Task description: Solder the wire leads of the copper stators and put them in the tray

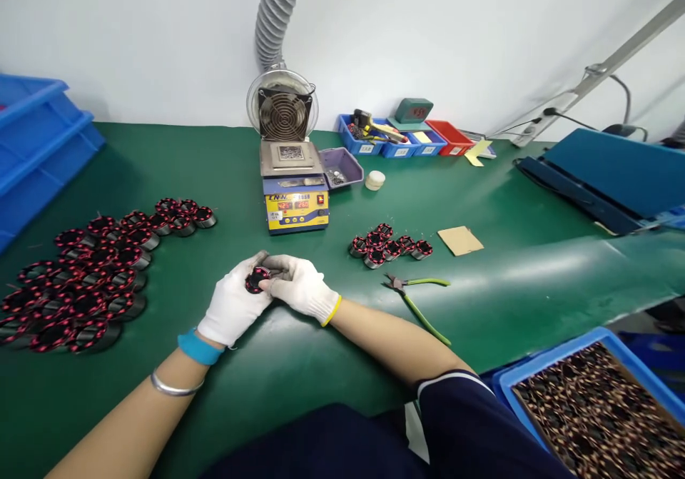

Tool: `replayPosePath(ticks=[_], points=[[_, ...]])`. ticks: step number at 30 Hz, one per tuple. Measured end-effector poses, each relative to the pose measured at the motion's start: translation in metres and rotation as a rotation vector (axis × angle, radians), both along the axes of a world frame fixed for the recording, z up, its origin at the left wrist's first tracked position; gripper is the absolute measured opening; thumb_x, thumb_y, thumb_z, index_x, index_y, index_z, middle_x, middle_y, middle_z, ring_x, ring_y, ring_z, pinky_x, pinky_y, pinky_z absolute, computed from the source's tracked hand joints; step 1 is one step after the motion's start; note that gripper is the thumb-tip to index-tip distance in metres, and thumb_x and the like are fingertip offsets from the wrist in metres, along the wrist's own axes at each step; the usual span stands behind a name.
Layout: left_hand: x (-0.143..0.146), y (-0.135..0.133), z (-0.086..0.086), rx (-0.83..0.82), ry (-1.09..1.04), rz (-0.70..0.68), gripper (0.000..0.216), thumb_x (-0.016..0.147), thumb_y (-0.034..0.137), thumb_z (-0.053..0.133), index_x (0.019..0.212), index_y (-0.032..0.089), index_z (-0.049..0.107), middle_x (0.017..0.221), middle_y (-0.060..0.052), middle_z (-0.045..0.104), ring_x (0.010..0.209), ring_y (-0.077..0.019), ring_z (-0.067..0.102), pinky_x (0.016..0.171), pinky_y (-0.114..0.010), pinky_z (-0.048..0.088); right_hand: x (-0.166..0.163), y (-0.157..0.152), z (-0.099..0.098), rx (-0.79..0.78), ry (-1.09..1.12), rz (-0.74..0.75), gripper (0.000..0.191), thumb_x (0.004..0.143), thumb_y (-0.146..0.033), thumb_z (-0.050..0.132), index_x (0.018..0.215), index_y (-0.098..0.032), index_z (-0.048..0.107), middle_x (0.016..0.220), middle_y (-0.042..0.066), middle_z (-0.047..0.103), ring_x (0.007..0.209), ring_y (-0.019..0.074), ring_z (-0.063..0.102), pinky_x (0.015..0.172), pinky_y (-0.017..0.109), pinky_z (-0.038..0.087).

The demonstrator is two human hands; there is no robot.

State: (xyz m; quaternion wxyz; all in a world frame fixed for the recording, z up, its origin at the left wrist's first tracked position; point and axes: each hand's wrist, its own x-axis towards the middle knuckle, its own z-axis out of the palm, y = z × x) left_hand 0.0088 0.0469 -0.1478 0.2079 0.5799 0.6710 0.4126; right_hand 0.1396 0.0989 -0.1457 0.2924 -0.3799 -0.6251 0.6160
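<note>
Both my hands wear white gloves and meet over the green bench, in front of the yellow and blue solder pot (297, 208). My left hand (235, 300) is closed round a motor stator (257, 279), a black ring with red spots. My right hand (300, 286) grips the same stator from the other side, its thumb across the ring's face. To the right lies a small group of similar stators (375, 258), with green-handled cutting pliers (396, 284) nearer me. A larger cluster of stators (88, 304) covers the left side of the bench.
Blue crates (43, 143) stand at the far left. A purple tray (342, 167) adjoins the solder pot, beneath a grey duct (275, 18). Small bins (412, 147) line the wall. A cardboard square (460, 240) lies right. A blue crate of wound parts (506, 379) sits at lower right.
</note>
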Motion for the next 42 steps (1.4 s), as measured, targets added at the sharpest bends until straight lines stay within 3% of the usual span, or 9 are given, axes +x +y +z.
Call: replayPosePath(ticks=[6, 9, 14, 18, 22, 28, 34, 39, 42], points=[[-0.004, 0.001, -0.004, 0.100, 0.024, -0.019, 0.060, 0.066, 0.024, 0.057, 0.126, 0.016, 0.056, 0.124, -0.009, 0.064, 0.110, -0.0265, 0.062, 0.098, -0.040, 0.050, 0.008, -0.006, 0.004, 0.523, -0.240, -0.108, 0.048, 0.070, -0.029, 0.070, 0.117, -0.025, 0.062, 0.105, 0.004, 0.067, 0.095, 0.0197, 0.064, 0.086, 0.034, 0.053], [-0.003, 0.001, 0.000, 0.034, 0.040, 0.020, 0.058, 0.066, 0.027, 0.058, 0.123, 0.015, 0.058, 0.114, -0.011, 0.068, 0.095, -0.0261, 0.067, 0.087, -0.039, 0.054, 0.012, -0.004, 0.000, 0.595, -0.235, -0.139, 0.044, 0.072, -0.029, 0.067, 0.115, -0.025, 0.062, 0.106, 0.004, 0.066, 0.094, 0.0195, 0.064, 0.085, 0.034, 0.054], [-0.019, -0.005, 0.019, -0.302, -0.287, -0.145, 0.023, 0.074, 0.036, 0.057, 0.081, 0.017, 0.068, 0.062, -0.003, 0.067, 0.044, -0.0133, 0.053, 0.043, -0.025, 0.043, 0.013, 0.001, -0.005, 0.537, -0.168, -0.202, 0.042, 0.072, -0.030, 0.065, 0.113, -0.024, 0.062, 0.101, 0.004, 0.068, 0.083, 0.0166, 0.066, 0.078, 0.031, 0.056], [-0.045, -0.014, 0.035, -0.363, -0.636, -0.305, 0.028, 0.067, 0.043, 0.065, 0.071, 0.014, 0.065, 0.044, 0.000, 0.055, 0.032, -0.0096, 0.038, 0.034, -0.023, 0.027, 0.012, 0.006, -0.004, 0.425, -0.048, -0.282, 0.040, 0.070, -0.031, 0.066, 0.109, -0.020, 0.062, 0.095, 0.004, 0.069, 0.075, 0.0155, 0.067, 0.074, 0.030, 0.058], [-0.046, -0.010, 0.034, -0.065, -0.708, -0.095, 0.042, 0.071, 0.056, 0.058, 0.081, 0.015, 0.063, 0.061, -0.004, 0.062, 0.046, -0.0124, 0.050, 0.041, -0.024, 0.035, 0.009, 0.004, -0.005, 0.338, 0.032, -0.285, 0.042, 0.069, -0.031, 0.068, 0.109, -0.019, 0.062, 0.096, 0.004, 0.069, 0.075, 0.0153, 0.067, 0.072, 0.030, 0.058], [-0.013, -0.008, 0.029, -0.071, -0.363, 0.002, 0.025, 0.073, 0.040, 0.061, 0.066, 0.017, 0.058, 0.057, 0.001, 0.057, 0.051, -0.0111, 0.049, 0.049, -0.023, 0.040, 0.005, -0.002, -0.005, 0.166, 0.085, -0.213, 0.047, 0.065, -0.031, 0.070, 0.109, -0.017, 0.062, 0.097, 0.007, 0.069, 0.076, 0.0166, 0.067, 0.069, 0.031, 0.058], [-0.024, -0.012, 0.035, 0.069, -0.760, 0.171, 0.017, 0.075, 0.033, 0.058, 0.069, 0.017, 0.053, 0.057, 0.002, 0.055, 0.045, -0.0083, 0.047, 0.038, -0.019, 0.031, 0.004, 0.011, -0.002, -0.197, 0.244, -0.220, 0.050, 0.060, -0.039, 0.077, 0.102, -0.015, 0.063, 0.087, 0.006, 0.071, 0.071, 0.0152, 0.065, 0.073, 0.034, 0.057], [-0.004, -0.006, 0.026, -0.275, -0.992, 0.047, 0.045, 0.063, 0.028, 0.071, 0.103, 0.015, 0.058, 0.094, -0.007, 0.067, 0.071, -0.0138, 0.064, 0.054, -0.023, 0.049, 0.005, 0.012, -0.002, -0.207, 0.329, -0.204, 0.054, 0.059, -0.046, 0.078, 0.102, -0.016, 0.064, 0.094, 0.006, 0.071, 0.082, 0.0174, 0.066, 0.081, 0.036, 0.055], [0.008, -0.008, 0.025, -0.419, -1.061, -0.104, 0.044, 0.060, 0.026, 0.074, 0.100, 0.015, 0.060, 0.093, -0.007, 0.068, 0.074, -0.0151, 0.064, 0.059, -0.024, 0.051, 0.004, 0.009, -0.002, -0.138, 0.310, -0.181, 0.053, 0.062, -0.044, 0.076, 0.105, -0.016, 0.064, 0.103, 0.008, 0.070, 0.093, 0.0197, 0.065, 0.087, 0.037, 0.053]])
